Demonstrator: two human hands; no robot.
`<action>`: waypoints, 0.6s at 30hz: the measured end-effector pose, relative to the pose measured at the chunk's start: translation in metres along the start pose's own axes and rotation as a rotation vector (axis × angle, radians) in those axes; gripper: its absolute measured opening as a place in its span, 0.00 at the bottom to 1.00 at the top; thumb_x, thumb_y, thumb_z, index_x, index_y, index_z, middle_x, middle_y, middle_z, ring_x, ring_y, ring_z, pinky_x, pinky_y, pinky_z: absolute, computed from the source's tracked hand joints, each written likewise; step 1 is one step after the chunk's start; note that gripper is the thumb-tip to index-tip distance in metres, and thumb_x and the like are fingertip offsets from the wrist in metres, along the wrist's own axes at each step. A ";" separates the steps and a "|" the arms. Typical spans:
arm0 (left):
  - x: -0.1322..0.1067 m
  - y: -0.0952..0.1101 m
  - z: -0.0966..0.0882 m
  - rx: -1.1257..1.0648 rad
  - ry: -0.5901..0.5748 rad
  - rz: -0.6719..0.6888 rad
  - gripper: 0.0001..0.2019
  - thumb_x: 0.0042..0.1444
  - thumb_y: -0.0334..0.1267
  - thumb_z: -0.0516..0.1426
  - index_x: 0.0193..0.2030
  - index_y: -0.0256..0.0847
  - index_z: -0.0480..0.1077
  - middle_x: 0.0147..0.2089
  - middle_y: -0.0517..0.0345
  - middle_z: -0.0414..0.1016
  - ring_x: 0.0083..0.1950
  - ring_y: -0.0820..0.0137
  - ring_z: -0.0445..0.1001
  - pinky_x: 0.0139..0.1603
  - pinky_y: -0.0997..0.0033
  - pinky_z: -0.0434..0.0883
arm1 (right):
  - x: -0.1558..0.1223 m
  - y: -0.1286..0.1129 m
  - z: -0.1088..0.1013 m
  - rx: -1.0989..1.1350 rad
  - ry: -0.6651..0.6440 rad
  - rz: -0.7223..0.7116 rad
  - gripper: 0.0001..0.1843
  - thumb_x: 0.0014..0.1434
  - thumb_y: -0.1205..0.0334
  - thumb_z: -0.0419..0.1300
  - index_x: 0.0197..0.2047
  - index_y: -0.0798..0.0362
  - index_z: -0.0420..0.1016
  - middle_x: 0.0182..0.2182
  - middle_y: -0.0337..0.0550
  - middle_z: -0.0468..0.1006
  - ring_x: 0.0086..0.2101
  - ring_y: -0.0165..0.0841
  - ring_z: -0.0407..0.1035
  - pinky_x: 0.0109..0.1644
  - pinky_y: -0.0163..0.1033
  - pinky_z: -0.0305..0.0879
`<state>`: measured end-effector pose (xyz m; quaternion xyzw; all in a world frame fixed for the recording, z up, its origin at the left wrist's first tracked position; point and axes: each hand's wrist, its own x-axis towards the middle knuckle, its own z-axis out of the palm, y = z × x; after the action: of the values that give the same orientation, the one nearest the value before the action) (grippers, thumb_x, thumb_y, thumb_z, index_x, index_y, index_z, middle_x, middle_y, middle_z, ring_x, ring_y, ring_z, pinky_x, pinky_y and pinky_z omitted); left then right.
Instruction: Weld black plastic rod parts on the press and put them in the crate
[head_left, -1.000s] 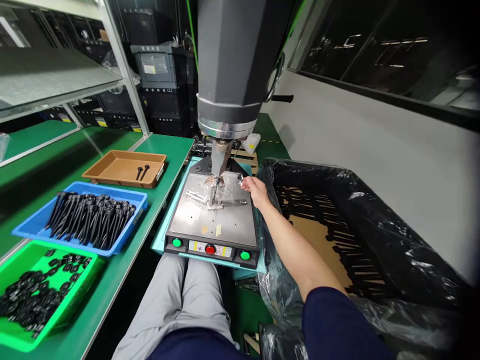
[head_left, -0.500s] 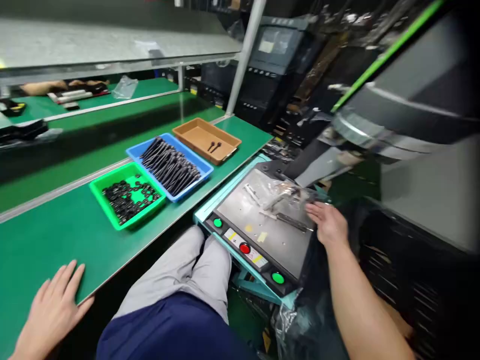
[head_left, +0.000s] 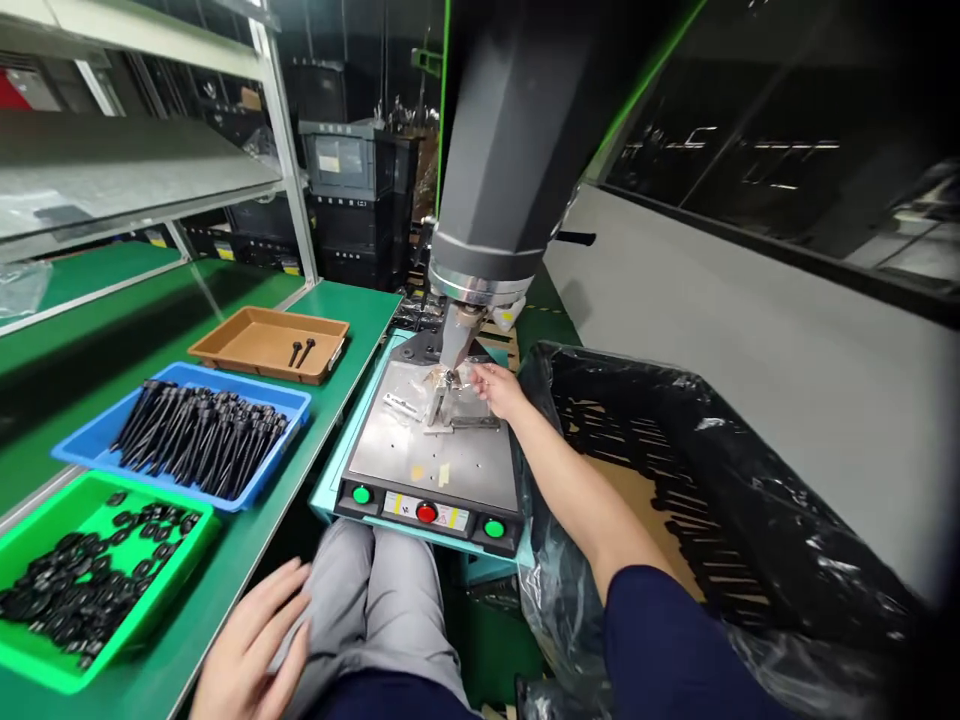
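My right hand reaches over the metal plate of a bench machine. Its fingers are drawn together beside the small clamp-like fixture, under the tip of the machine's grey head. Whatever lies between those fingers is too small to make out. Clear plastic film partly covers the plate around the fixture. My left hand is empty, fingers stretched out, above my lap by the green table's edge.
On the green table stand a green tray of small black round parts, a blue tray of black rod-like parts and a brown tray with two such parts. At right, a plastic-lined bin holds similar parts. Buttons line the machine's front.
My view has turned right towards the machine. My right hand has moved in from the plate's right side to the fixture. My left hand has lifted off the green table.
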<state>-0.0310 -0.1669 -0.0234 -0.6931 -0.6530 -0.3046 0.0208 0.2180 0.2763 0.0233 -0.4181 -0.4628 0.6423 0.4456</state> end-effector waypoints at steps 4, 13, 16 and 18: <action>0.158 0.018 0.048 -0.252 0.046 0.175 0.15 0.61 0.38 0.52 0.53 0.46 0.71 0.56 0.51 0.74 0.61 0.59 0.69 0.62 0.52 0.68 | 0.011 -0.007 0.017 0.041 0.094 0.109 0.10 0.58 0.62 0.64 0.29 0.54 0.69 0.20 0.36 0.74 0.14 0.21 0.58 0.14 0.27 0.43; 0.347 0.018 0.125 -0.386 -0.119 0.300 0.35 0.56 0.53 0.57 0.66 0.38 0.55 0.67 0.42 0.59 0.67 0.53 0.57 0.66 0.50 0.57 | 0.045 -0.015 0.026 0.017 0.238 0.115 0.12 0.61 0.62 0.61 0.27 0.53 0.66 0.18 0.36 0.73 0.15 0.23 0.62 0.13 0.28 0.46; 0.365 0.013 0.132 -0.383 -0.222 0.349 0.30 0.55 0.56 0.57 0.59 0.40 0.63 0.59 0.45 0.67 0.60 0.54 0.65 0.60 0.52 0.63 | 0.051 -0.017 0.024 -0.018 0.251 0.119 0.13 0.62 0.62 0.60 0.27 0.54 0.66 0.18 0.36 0.73 0.15 0.23 0.62 0.13 0.27 0.47; 0.374 0.005 0.137 -0.349 -0.283 0.333 0.29 0.52 0.57 0.58 0.54 0.39 0.67 0.52 0.46 0.71 0.55 0.53 0.68 0.56 0.52 0.66 | 0.054 -0.017 0.023 -0.048 0.243 0.125 0.13 0.62 0.61 0.61 0.27 0.54 0.67 0.17 0.35 0.72 0.14 0.23 0.60 0.13 0.27 0.45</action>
<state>0.0132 0.2243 0.0352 -0.8197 -0.4641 -0.3050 -0.1403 0.1858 0.3260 0.0382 -0.5315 -0.3938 0.6019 0.4474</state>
